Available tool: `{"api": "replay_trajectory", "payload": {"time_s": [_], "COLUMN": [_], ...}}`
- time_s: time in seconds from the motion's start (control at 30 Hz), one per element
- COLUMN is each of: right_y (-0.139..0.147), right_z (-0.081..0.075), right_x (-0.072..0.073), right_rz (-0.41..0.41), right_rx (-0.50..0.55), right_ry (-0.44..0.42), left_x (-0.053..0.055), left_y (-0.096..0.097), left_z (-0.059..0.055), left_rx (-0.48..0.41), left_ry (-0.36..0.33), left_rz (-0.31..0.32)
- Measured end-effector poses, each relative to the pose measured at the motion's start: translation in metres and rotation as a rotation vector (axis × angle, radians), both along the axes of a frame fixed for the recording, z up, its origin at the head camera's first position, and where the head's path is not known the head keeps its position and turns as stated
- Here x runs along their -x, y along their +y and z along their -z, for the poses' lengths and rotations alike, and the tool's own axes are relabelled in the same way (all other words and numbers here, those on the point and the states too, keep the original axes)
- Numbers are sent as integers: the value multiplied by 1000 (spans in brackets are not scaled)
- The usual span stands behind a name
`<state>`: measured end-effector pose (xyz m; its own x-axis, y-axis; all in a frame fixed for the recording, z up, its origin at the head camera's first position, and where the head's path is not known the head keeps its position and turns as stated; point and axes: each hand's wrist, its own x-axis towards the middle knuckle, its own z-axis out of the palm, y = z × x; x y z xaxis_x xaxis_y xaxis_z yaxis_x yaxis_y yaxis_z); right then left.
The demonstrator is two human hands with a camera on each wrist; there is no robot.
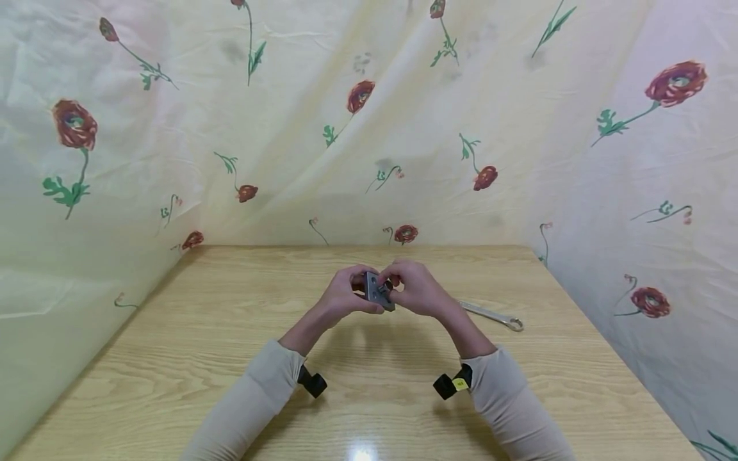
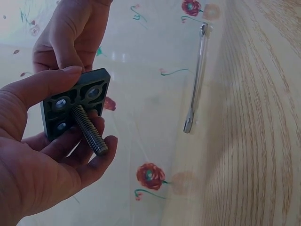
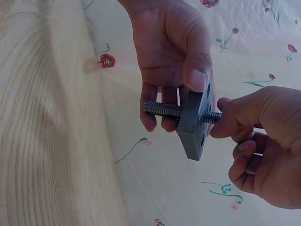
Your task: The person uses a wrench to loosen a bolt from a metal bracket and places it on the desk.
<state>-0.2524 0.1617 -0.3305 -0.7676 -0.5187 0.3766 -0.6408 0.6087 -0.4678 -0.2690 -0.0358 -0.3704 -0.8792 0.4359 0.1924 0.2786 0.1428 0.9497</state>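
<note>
My left hand [image 1: 344, 293] grips a dark grey square plate [image 1: 371, 289] by its edges, thumb on one side and fingers on the other. The plate has round holes near its corners and is held up above the table. Through its middle runs a threaded bolt [image 2: 90, 129], whose long end sticks out past the left fingers in the left wrist view. On the opposite face, my right hand [image 1: 419, 288] pinches the bolt's other end between thumb and fingers. A short stretch of thread [image 3: 212, 117] shows between plate and fingertips; the fingers partly hide the bolt's head.
A silver combination wrench [image 1: 490, 314] lies on the wooden table [image 1: 202, 333], right of the right hand. Flower-printed cloth [image 1: 288, 128] hangs behind the table and along both sides. Each wrist carries a small black camera [image 1: 315, 384].
</note>
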Motion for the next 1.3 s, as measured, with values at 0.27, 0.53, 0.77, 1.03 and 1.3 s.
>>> {"api": "replay_trajectory", "payload": {"time_s": [0.27,0.53,0.77,1.03,1.3], "right_y": [2,-5,-12,-11,-4], "right_z": [2,9,12,8,3], "right_x": [1,1,1,1,0], "right_rz": [57,350,355,268,192], "right_rx": [101,-53,-100,-84,-86], "right_ry": [-77,-165,-195,-173,-133], "left_x": [2,0,0,1,2], "left_y": [-2,-1,-2,-1,-1], "left_z": [1,1,1,0,0], "left_rx": [0,-2,17,10,18], "left_ry": [-5,-28,0,-2,-9], "left_rz": [-19,-7,-14,-15,-9]}}
